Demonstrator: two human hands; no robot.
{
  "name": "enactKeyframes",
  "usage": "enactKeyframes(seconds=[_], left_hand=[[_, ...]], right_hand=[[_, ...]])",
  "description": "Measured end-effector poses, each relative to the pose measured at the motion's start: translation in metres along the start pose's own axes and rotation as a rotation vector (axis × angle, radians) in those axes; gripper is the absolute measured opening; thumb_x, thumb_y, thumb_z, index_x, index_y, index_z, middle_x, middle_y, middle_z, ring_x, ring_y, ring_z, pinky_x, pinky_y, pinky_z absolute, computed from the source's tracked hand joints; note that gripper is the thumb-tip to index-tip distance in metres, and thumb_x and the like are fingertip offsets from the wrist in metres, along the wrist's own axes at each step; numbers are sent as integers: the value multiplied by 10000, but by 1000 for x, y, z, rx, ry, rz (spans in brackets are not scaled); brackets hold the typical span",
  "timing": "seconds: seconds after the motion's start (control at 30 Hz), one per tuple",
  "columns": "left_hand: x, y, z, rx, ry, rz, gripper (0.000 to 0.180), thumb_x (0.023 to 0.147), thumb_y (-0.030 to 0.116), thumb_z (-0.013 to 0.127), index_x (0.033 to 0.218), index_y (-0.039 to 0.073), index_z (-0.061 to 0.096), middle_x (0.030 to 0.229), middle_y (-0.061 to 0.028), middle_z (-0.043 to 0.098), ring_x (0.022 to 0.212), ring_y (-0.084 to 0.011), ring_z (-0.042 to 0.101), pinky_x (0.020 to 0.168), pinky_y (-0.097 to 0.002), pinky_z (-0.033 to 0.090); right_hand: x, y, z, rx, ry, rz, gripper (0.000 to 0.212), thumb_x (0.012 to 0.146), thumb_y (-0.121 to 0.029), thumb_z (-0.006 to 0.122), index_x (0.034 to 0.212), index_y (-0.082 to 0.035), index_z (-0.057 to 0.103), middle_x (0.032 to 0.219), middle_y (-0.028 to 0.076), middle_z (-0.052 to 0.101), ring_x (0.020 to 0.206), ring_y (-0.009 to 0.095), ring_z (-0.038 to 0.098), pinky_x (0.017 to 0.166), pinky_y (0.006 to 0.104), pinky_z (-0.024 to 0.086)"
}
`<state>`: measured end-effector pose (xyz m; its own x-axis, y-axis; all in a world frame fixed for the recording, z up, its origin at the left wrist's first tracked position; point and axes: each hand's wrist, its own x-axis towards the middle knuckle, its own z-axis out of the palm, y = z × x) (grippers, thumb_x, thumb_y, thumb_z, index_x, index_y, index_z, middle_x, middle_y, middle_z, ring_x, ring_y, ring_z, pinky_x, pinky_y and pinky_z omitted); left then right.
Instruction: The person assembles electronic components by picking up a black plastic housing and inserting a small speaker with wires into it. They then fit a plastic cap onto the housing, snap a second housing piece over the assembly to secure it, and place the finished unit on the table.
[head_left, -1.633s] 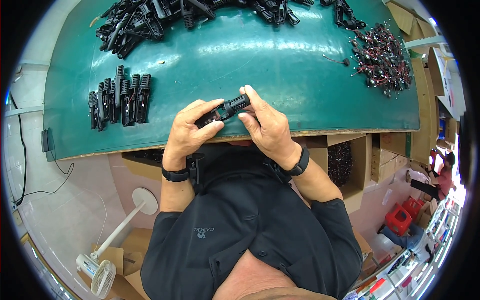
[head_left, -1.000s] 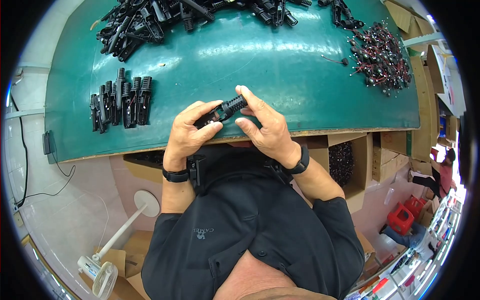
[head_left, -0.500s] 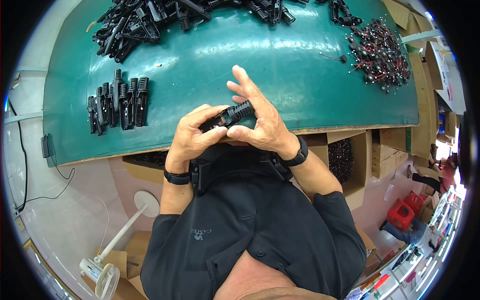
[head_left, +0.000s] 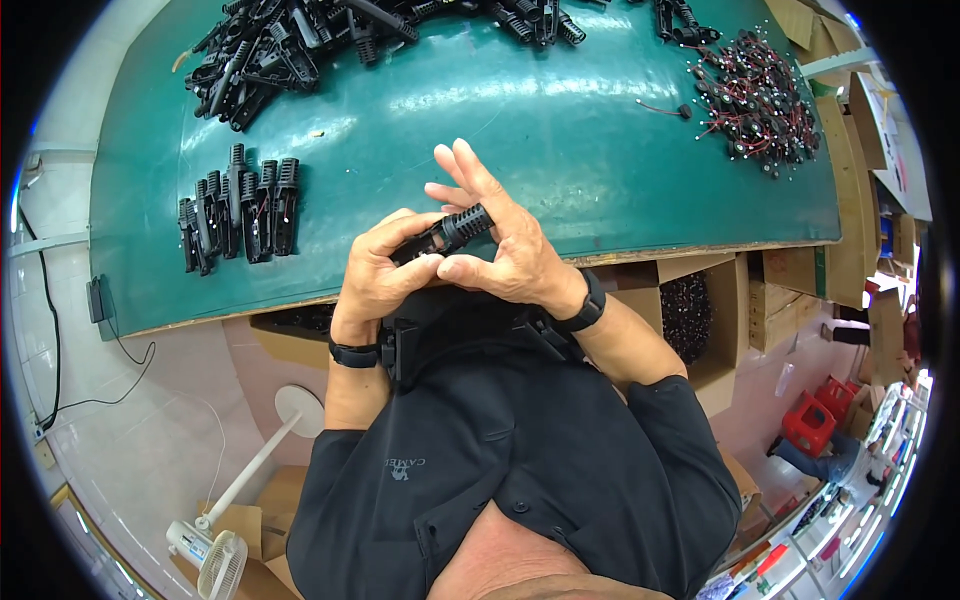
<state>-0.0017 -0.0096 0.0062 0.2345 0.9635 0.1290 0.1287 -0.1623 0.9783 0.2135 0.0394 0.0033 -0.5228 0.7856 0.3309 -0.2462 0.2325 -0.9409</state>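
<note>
A black plastic housing with a ribbed round end (head_left: 466,228) is held at a slant above the table's near edge. My left hand (head_left: 385,262) is closed around its lower left end, thumb and fingers on either side. My right hand (head_left: 515,245) is at the ribbed end, which meets the base of its index finger. Its fingers stretch up and apart, and its thumb tip lies close to the left thumb. The inside of the housing is partly hidden by my left fingers.
Similar black housings stand in a row (head_left: 240,205) at left, with a large heap (head_left: 290,50) behind. At right lies a pile of small black round parts with red wires (head_left: 755,105), one loose part (head_left: 684,111) beside it. An open carton (head_left: 722,340) sits below the table edge.
Both hands keep their places around the housing. My right hand has shifted slightly left, its raised fingers leaning further left. The view has moved a little.
</note>
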Motion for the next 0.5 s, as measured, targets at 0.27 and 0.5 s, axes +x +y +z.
enactKeyframes(seconds=[0.27,0.5], left_hand=[[-9,-1,2,-399,68,-134,428,915,89,779,1315,-30,684,1026,-47,614,669,-67,555,544,-208,419],[-4,-6,8,-316,50,-97,430,911,94,787,1309,-33,685,1010,-43,604,680,-71,558,554,-220,430]], right_hand=[[-3,-12,-3,-68,18,-91,1170,857,-400,886,1692,-49,146,1695,243,311,1404,365,557,1133,455,480],[-3,-8,3,-173,29,-193,1160,851,-389,891,1683,-28,169,1670,250,357,1403,357,559,1122,446,492]])
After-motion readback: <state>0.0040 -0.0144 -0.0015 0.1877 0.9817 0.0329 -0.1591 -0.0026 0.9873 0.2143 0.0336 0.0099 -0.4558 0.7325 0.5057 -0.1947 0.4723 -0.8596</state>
